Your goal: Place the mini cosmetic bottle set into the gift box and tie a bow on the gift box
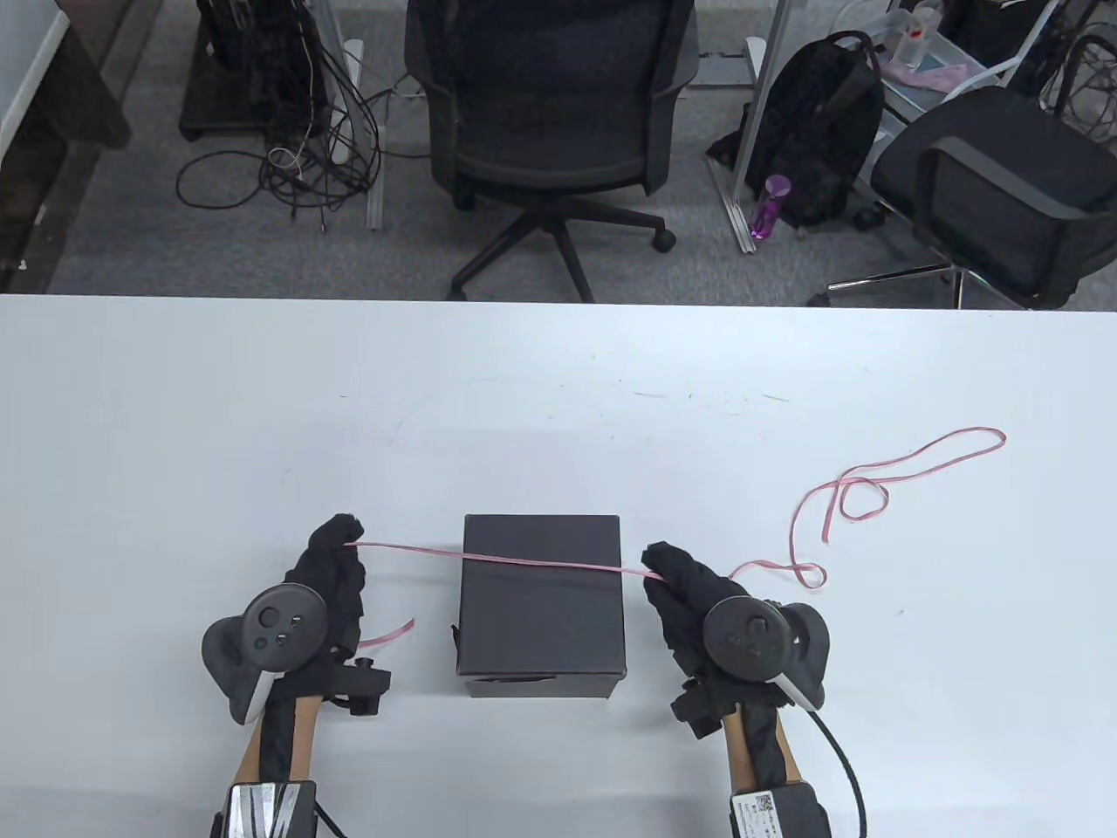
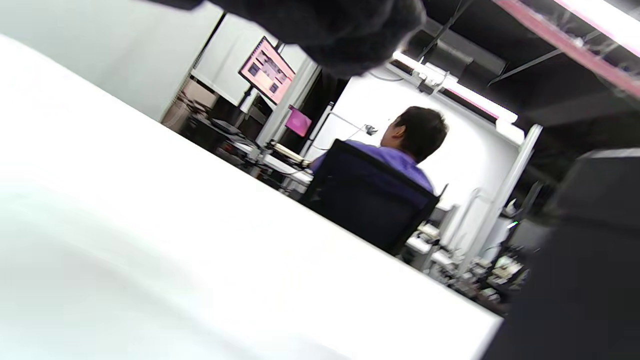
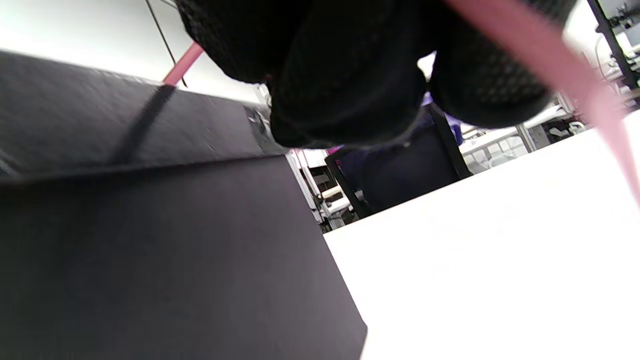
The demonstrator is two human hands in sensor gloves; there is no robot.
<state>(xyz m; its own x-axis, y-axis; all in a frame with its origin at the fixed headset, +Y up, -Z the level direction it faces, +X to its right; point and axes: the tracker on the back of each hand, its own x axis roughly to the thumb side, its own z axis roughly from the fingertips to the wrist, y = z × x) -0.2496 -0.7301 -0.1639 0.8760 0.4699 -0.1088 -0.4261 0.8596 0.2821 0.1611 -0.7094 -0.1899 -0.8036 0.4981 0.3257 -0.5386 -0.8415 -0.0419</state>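
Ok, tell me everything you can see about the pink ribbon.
The pink ribbon is thin, flat and narrow, like satin. One stretch runs taut across the closed black gift box's lid, held at either side by the left hand and the right hand. A short end pokes out beside the left hand; the long remainder trails right of the right hand, lying in loose loops on the white table. No knot or bow yet.

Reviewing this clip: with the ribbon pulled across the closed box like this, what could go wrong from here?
1. The pink ribbon crosses the black gift box near its far edge, not the middle; tightened, it may slip off the back.
2. The left hand pinches close to the short end, which may prove too short for a bow.
3. The long slack beyond the right hand lies looped on the table and could knot when drawn in.
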